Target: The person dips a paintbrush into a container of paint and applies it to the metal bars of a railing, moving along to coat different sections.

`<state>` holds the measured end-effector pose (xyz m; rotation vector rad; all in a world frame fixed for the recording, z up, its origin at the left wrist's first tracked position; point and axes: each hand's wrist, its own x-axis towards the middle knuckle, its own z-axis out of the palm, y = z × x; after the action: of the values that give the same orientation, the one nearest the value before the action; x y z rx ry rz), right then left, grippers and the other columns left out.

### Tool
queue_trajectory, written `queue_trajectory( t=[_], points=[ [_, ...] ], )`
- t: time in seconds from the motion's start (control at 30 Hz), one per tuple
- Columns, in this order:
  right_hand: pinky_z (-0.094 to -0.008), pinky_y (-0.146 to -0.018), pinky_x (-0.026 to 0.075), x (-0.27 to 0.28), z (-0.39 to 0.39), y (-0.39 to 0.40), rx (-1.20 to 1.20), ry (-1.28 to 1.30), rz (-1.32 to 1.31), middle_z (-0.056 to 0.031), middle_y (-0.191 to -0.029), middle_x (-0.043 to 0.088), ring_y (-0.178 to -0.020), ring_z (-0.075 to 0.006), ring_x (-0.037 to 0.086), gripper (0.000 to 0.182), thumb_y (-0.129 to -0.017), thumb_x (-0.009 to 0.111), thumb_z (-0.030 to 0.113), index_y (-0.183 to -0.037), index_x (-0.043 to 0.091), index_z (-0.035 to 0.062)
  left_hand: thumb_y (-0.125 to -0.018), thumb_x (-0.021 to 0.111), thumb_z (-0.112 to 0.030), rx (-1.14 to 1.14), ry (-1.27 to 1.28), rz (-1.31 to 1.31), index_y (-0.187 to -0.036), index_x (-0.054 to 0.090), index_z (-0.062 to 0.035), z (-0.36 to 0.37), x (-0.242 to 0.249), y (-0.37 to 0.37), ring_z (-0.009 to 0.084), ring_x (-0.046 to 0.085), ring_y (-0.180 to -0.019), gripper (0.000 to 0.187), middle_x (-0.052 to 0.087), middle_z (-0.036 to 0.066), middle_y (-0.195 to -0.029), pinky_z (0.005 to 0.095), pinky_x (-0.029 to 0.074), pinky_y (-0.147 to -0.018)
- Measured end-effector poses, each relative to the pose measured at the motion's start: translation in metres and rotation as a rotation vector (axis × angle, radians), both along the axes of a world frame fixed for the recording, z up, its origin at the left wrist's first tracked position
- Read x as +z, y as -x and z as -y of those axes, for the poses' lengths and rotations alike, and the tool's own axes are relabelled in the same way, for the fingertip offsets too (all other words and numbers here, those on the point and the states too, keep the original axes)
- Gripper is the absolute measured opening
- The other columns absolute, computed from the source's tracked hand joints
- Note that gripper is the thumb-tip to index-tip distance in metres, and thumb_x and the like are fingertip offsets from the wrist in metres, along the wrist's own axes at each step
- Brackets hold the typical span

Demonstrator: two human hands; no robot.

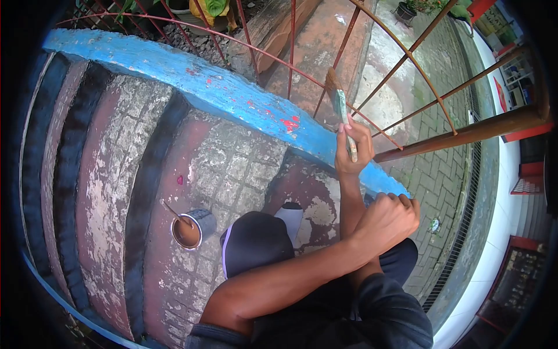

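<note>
Head view: we see worn steps (232, 168), flanked by a blue ledge (232, 96) with red patches. Beyond the ledge stands a brown metal railing (459, 135), its thin rods crossing the area behind the paintbrush (340, 104); a potted plant (216, 8) lies farther off. The left forearm crosses over the right, hiding part of it.

We find the paintbrush upraised in the right hand (356, 145), pinched by its handle between thumb and fingers. Its long axis runs nearly upright in view, bristles uppermost and leaning left; we cannot tell whether they touch a rod. The left hand (392, 216) is curled into a fist.

Left of the knee, a can (208, 222) on the steps contains brown liquid (187, 235), with a thin stick (173, 208) leaning in it.
</note>
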<state>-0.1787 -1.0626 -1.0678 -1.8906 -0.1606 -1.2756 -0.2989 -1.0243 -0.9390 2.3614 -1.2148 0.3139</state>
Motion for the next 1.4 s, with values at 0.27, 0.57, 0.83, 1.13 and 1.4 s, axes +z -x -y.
queue_trajectory(
  t=[0.27, 0.57, 0.83, 1.13, 1.4],
  points=[
    [-0.0357, -0.081, 0.059, -0.012, 0.008, 0.002, -0.137, -0.17, -0.073, -0.0211, -0.104, 0.073, -0.097, -0.0294, 0.077, 0.013, -0.092, 0.076, -0.009, -0.096, 0.064, -0.0044, -0.078, 0.07, -0.014, -0.043, 0.072, -0.025, -0.074, 0.062, -0.0084, 0.017, -0.008, 0.001, 0.0181, 0.067, -0.056, 0.01, 0.063, 0.006, -0.063, 0.0321, 0.047, -0.048],
    [-0.0396, -0.083, 0.059, -0.013, -0.057, -0.012, -0.092, -0.087, -0.031, -0.0192, -0.098, 0.07, -0.099, -0.0362, 0.077, 0.015, -0.088, 0.077, -0.011, -0.094, 0.065, -0.004, -0.079, 0.071, -0.018, -0.058, 0.009, -0.032, -0.075, 0.062, -0.0096, 0.018, -0.011, -0.006, 0.013, 0.059, -0.055, 0.013, 0.056, -0.001, -0.061, 0.0309, 0.039, -0.05],
    [-0.0409, -0.081, 0.06, -0.012, -0.017, -0.005, -0.082, -0.061, -0.113, -0.02, -0.103, 0.07, -0.099, -0.0351, 0.076, 0.017, -0.085, 0.078, -0.011, -0.092, 0.066, -0.0016, -0.078, 0.072, -0.017, -0.041, 0.005, -0.023, -0.075, 0.063, -0.0096, 0.023, -0.018, -0.007, 0.0128, 0.059, -0.055, 0.012, 0.056, -0.001, -0.06, 0.031, 0.039, -0.05],
    [-0.0425, -0.083, 0.061, -0.014, -0.032, -0.004, -0.203, -0.083, -0.085, -0.019, -0.096, 0.067, -0.098, -0.0374, 0.075, 0.014, -0.088, 0.075, -0.011, -0.091, 0.063, -0.0038, -0.078, 0.072, -0.016, -0.05, -0.007, -0.013, -0.076, 0.066, -0.0074, 0.02, -0.015, -0.006, 0.013, 0.06, -0.055, 0.011, 0.057, -0.001, -0.06, 0.0308, 0.041, -0.05],
    [-0.0424, -0.084, 0.059, -0.011, -0.071, -0.013, 0.01, -0.047, -0.066, -0.02, -0.102, 0.07, -0.101, -0.0372, 0.075, 0.014, -0.086, 0.077, -0.009, -0.093, 0.067, -0.0029, -0.079, 0.072, -0.016, -0.074, 0.005, -0.046, -0.077, 0.067, -0.0068, 0.023, -0.014, -0.002, 0.0128, 0.062, -0.058, 0.011, 0.058, -0.001, -0.062, 0.0306, 0.042, -0.052]
  ],
)
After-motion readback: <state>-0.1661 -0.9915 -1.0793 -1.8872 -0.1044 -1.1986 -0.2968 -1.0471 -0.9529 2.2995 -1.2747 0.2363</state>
